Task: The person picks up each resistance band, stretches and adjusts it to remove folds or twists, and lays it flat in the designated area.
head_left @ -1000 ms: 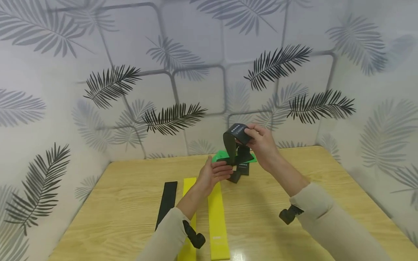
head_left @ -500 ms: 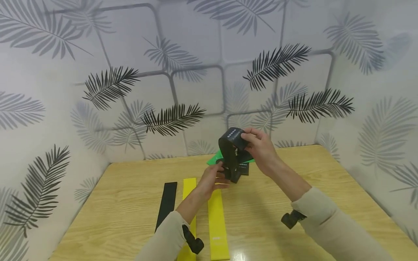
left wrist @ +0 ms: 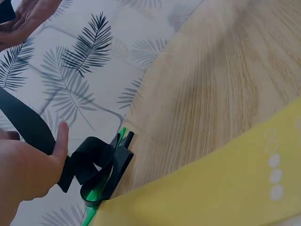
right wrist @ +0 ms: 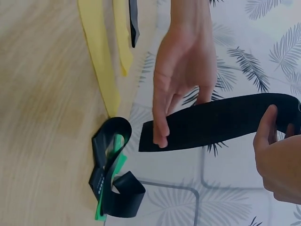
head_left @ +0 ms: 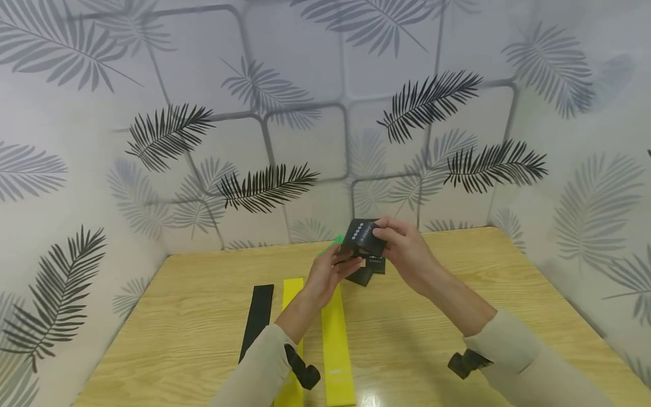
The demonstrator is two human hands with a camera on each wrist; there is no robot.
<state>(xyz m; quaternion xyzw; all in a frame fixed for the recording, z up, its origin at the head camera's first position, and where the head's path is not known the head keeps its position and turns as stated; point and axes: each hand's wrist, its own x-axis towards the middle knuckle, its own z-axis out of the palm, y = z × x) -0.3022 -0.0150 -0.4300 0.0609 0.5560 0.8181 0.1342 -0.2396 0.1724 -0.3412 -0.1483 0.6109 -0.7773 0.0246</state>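
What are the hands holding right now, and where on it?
A black band, held off the table: the right hand grips one end, the left hand pinches the other end.

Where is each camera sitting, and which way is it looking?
Head: on the person's head, looking forward and down at the wooden table; both sleeves, the left hand and the right hand show, holding a black band.
Left wrist: on the left wrist, looking past the left hand along the table toward the leaf-patterned wall.
Right wrist: on the right wrist, looking across at the left hand and the held black band; the right hand shows at the edge.
Shared: all views show the held black band; both wrist views show the tangled black and green bands and a yellow band.
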